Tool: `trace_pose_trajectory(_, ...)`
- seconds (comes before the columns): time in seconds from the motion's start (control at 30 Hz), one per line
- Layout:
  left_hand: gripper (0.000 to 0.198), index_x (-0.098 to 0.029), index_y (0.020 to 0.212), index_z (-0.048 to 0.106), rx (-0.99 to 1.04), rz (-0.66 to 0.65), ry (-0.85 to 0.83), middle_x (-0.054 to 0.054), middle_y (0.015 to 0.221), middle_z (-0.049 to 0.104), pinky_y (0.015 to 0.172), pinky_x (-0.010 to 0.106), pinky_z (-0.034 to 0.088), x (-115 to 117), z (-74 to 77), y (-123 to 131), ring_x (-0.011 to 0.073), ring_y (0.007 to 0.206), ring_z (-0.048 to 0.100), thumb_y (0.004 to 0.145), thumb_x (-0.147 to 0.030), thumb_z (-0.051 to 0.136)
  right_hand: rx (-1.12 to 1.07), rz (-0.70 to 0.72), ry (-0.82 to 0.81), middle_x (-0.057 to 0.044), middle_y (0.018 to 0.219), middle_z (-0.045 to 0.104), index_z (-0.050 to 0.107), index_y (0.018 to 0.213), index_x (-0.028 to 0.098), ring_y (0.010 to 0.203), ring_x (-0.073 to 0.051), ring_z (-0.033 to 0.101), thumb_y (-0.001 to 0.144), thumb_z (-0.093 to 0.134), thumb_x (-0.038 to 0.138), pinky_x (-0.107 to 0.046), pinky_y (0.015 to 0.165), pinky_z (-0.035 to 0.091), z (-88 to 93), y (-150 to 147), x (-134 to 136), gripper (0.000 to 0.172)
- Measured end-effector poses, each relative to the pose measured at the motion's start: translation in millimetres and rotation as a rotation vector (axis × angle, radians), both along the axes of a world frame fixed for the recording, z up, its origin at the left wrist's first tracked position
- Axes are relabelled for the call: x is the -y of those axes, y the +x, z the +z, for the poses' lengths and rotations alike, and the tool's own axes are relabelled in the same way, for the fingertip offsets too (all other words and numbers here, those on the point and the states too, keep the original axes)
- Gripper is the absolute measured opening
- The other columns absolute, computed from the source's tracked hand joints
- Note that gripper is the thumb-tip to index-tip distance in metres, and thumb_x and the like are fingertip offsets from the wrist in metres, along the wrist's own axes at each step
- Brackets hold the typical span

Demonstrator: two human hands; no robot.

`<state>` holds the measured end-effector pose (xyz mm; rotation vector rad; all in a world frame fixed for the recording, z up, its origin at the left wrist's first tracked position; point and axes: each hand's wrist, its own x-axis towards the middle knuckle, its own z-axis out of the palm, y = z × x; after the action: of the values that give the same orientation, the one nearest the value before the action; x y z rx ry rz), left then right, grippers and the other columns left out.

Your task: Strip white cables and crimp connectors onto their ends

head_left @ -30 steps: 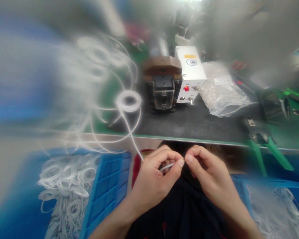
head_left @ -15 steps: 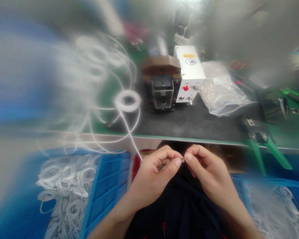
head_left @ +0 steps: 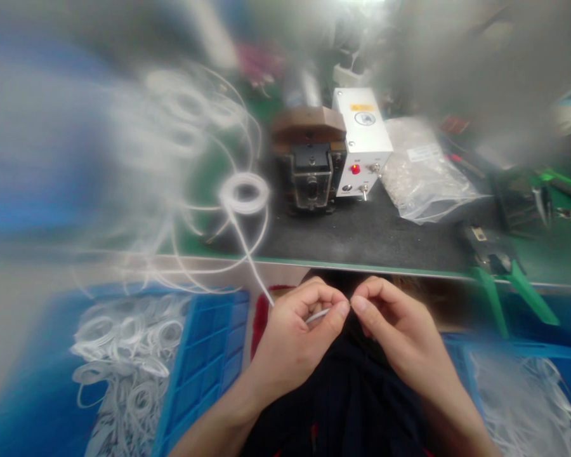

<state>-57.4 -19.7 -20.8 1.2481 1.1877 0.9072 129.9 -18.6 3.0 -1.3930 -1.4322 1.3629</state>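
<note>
My left hand [head_left: 302, 336] pinches a white cable [head_left: 253, 263] near its end, thumb against forefinger. The cable runs from a white coil [head_left: 244, 193] on the table edge down behind that hand and shows again under its fingers. My right hand [head_left: 400, 333] is closed in a pinch, its fingertips meeting those of the left hand over the cable end. What lies between the right fingertips is too small to make out. Both hands are in front of the table edge, over dark clothing.
Beyond the hands, a press-like machine [head_left: 310, 165] and white control box [head_left: 361, 143] stand on a black mat [head_left: 390, 238]. Right of them are a clear bag [head_left: 423, 168] and green-handled pliers [head_left: 530, 292]. Blue crates [head_left: 204, 343] of coiled cables flank the lap.
The fingertips have closed over the small metallic piece that showed between them, and it is now mostly hidden. More of the cable shows under my left fingers.
</note>
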Motion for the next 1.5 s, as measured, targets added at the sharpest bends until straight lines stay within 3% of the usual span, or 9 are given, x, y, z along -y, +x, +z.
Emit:
trace_pose_trajectory(0.27, 0.014, -0.022, 0.093, 0.071, -0.135, -0.009, 0.137, -0.002, 0.085, 0.062, 0.067, 0.025, 0.044, 1, 1.9, 3, 0.0120, 0.075, 0.060, 0.106, -0.021, 0.067, 0.158, -0.026, 0.156, 0.002, 0.082, 0.067, 0.068, 0.089, 0.023, 0.072, -0.015, 0.060, 0.107, 0.067, 0.026, -0.027, 0.068, 0.046, -4.1, 1, 0, 0.019)
trace_pose_trajectory(0.43, 0.015, -0.021, 0.091, 0.071, -0.146, -0.034, 0.178, -0.002, 0.083, 0.060, 0.068, 0.027, 0.044, -1, 3.6, 2, 0.0122, 0.074, 0.057, 0.105, -0.020, 0.067, 0.149, 0.043, 0.135, 0.003, 0.078, 0.065, 0.068, 0.088, 0.023, 0.069, -0.014, 0.057, 0.107, 0.067, 0.028, -0.026, 0.064, 0.044, -3.7, 6, -6, 0.020)
trace_pose_trajectory(0.97, 0.014, -0.020, 0.089, 0.070, -0.181, -0.128, 0.277, -0.002, 0.084, 0.065, 0.069, 0.026, 0.045, -18, 17.3, 16, 0.0122, 0.075, 0.062, 0.102, -0.017, 0.069, 0.127, -0.038, 0.105, 0.005, 0.072, 0.059, 0.067, 0.088, 0.023, 0.063, -0.012, 0.050, 0.110, 0.065, 0.033, -0.025, 0.058, 0.039, 4.1, 27, 0, 0.024)
trace_pose_trajectory(1.37, 0.015, -0.021, 0.090, 0.073, -0.221, -0.293, 0.250, -0.004, 0.082, 0.063, 0.064, 0.024, 0.041, -47, 26.3, 54, 0.0098, 0.071, 0.058, 0.103, -0.018, 0.067, 0.033, -0.224, 0.017, 0.006, 0.068, 0.059, 0.071, 0.092, 0.022, 0.061, -0.011, 0.053, 0.108, 0.067, 0.039, -0.024, 0.057, 0.040, 1.2, 59, 3, 0.024)
trace_pose_trajectory(1.5, 0.014, -0.021, 0.090, 0.075, -0.229, -0.336, 0.270, -0.003, 0.083, 0.066, 0.064, 0.024, 0.042, -55, 28.4, 70, 0.0104, 0.071, 0.059, 0.102, -0.018, 0.068, 0.066, -0.295, 0.079, 0.004, 0.072, 0.061, 0.070, 0.090, 0.022, 0.064, -0.012, 0.054, 0.108, 0.068, 0.038, -0.025, 0.059, 0.042, -2.7, 71, 3, 0.024)
